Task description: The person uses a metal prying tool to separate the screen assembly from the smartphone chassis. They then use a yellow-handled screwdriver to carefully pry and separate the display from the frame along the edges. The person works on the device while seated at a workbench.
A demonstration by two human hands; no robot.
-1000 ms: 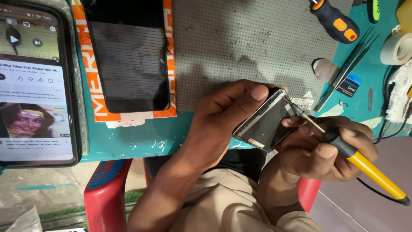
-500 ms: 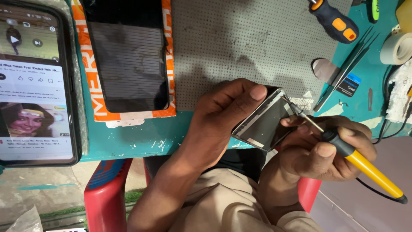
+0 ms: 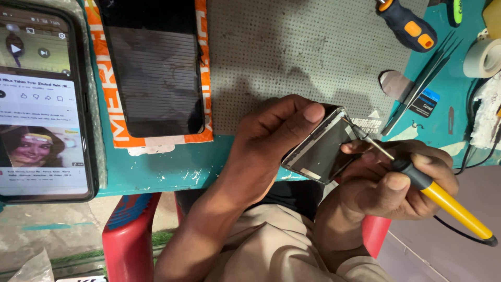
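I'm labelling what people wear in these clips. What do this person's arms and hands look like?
Both are bare: the left hand and right hand show no gloves, rings, watch or bands. Both forearms are uncovered, with no sleeves in view. Beige clothing lies beneath the arms.

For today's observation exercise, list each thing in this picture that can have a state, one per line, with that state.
Left hand: gripping the small panel by its edge.
Small panel: held tilted over the table edge.
Right hand: holding the yellow-handled iron.
Yellow-handled iron: tip touching the panel's upper corner.
Phone at left: screen lit, showing a video page.
Dark phone: screen off, lying flat on an orange card.
Tape roll: lying flat.
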